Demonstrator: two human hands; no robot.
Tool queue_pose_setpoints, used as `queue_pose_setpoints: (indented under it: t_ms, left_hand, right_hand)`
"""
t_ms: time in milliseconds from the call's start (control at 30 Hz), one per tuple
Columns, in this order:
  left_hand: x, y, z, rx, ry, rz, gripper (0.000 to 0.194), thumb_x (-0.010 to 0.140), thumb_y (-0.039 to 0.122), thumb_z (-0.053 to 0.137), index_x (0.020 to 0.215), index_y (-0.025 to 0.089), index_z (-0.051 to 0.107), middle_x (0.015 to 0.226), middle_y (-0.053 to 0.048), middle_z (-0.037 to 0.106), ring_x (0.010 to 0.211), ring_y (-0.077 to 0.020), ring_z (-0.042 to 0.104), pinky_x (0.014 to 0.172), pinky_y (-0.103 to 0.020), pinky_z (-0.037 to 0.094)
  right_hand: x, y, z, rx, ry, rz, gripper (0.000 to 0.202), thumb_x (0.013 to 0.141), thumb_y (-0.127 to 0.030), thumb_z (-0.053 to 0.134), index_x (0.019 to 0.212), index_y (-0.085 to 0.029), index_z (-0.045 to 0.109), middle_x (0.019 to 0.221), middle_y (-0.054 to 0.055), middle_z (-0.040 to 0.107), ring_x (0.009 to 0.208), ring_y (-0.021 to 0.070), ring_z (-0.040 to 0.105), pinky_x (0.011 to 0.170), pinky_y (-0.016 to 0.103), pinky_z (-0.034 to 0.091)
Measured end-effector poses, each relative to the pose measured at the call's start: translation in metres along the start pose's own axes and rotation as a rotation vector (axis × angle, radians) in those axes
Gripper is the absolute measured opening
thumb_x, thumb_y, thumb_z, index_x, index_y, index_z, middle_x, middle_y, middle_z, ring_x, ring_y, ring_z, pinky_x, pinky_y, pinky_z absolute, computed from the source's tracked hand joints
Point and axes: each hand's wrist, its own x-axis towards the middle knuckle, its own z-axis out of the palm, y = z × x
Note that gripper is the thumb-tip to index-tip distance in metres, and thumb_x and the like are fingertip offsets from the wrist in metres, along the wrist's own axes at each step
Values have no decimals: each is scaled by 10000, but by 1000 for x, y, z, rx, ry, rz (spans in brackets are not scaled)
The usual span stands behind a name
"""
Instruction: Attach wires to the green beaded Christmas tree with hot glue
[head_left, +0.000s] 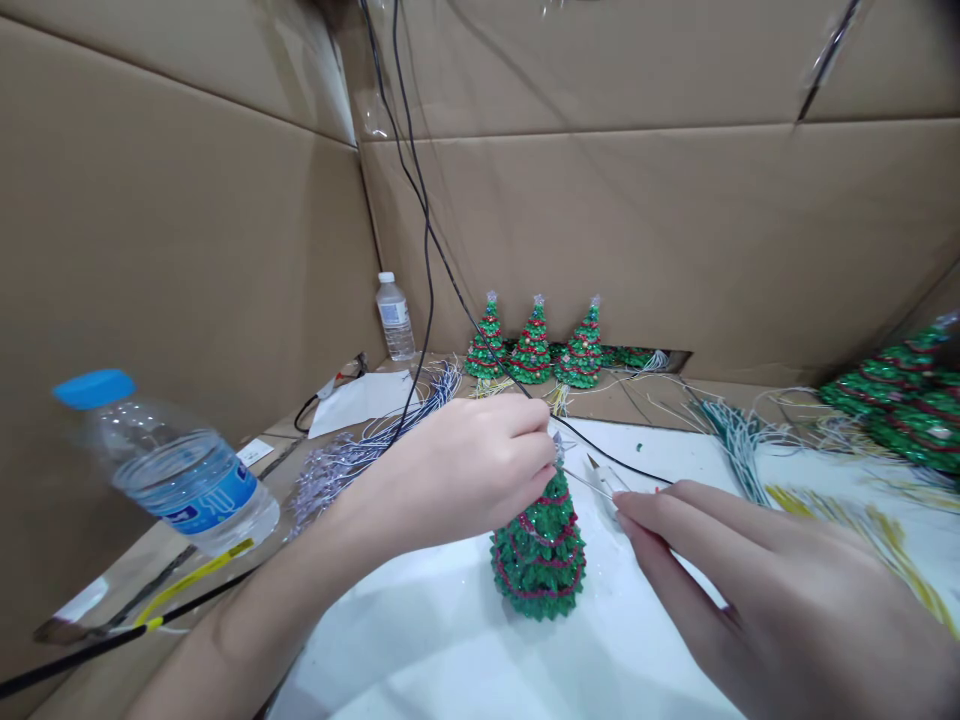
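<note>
A small green Christmas tree [541,560] with red garlands stands upright on the white work surface in front of me. My left hand [480,465] is closed at its top, the curled fingers covering much of the upper left side. A pale star tip shows just beside the knuckles. To the tree's right, my right hand [750,580] pinches a thin white wire [589,484] that runs toward the treetop. Right by those fingertips lies a white tool with a pointed tip [602,474], partly hidden by the hand.
Several finished trees [531,345] line the back, with more [911,400] at right. Wire bundles lie left [330,480], right [739,445] and far right [877,530]. A blue-capped bottle [195,480] and a smaller bottle [395,318] stand left. Black cables [427,220] hang before cardboard walls [637,220].
</note>
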Motion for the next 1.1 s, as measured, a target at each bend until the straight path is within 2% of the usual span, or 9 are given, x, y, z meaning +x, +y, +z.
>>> queue_pose_setpoints:
  t_ms: [133, 367, 567, 733, 800, 967, 1100]
  left_hand:
    - [0, 0, -1, 20, 1, -3, 292, 901, 157, 469, 654, 130, 623, 716, -42, 613, 645, -124, 544, 569, -238, 425]
    - [1, 0, -2, 8, -11, -18, 290, 892, 154, 480, 635, 132, 614, 694, -38, 605, 625, -125, 532, 557, -241, 422]
    - [1, -2, -1, -14, -1, -17, 281, 873, 134, 491, 619, 130, 610, 691, -42, 611, 613, -119, 536, 551, -234, 420]
    - [2, -1, -3, -31, 2, -26, 261, 842, 105, 513, 605, 124, 619, 677, -43, 621, 600, -114, 534, 555, -224, 421]
    - [2, 0, -4, -46, 4, -26, 263, 841, 105, 509, 607, 126, 627, 680, -42, 629, 601, -114, 539, 557, -224, 425]
    - [1, 0, -4, -80, -6, -36, 255, 845, 105, 512, 628, 118, 646, 691, -49, 651, 618, -122, 580, 567, -233, 445]
    - [0, -1, -4, -79, -16, -45, 252, 841, 96, 529, 623, 105, 654, 691, -58, 665, 641, -139, 617, 586, -244, 464]
  right_hand:
    - [2, -1, -2, 3, -13, 11, 202, 879, -174, 452, 869, -202, 651, 732, 18, 688, 472, 142, 580, 405, 301, 290]
    - [2, -3, -4, -15, -3, 21, 230, 887, -191, 430, 852, -211, 656, 707, 10, 682, 403, 122, 523, 393, 303, 291]
    - [-3, -8, 0, -107, 17, -38, 223, 845, -150, 445, 836, -205, 661, 639, 16, 653, 381, 114, 509, 341, 274, 291]
    - [-6, -13, 3, -156, 3, -156, 263, 790, -84, 459, 946, -108, 669, 740, 93, 692, 474, 128, 578, 355, 242, 350]
    - [-4, -13, 2, -152, -7, -150, 247, 784, -77, 464, 912, -122, 670, 726, 77, 683, 455, 126, 560, 359, 255, 338]
    - [8, -6, -3, 10, 23, -28, 217, 816, -108, 476, 724, -201, 649, 545, -12, 568, 414, 132, 503, 408, 295, 304]
    - [19, 6, -6, 313, -68, 108, 257, 847, -154, 478, 665, -201, 653, 538, -28, 569, 455, 91, 503, 448, 241, 335]
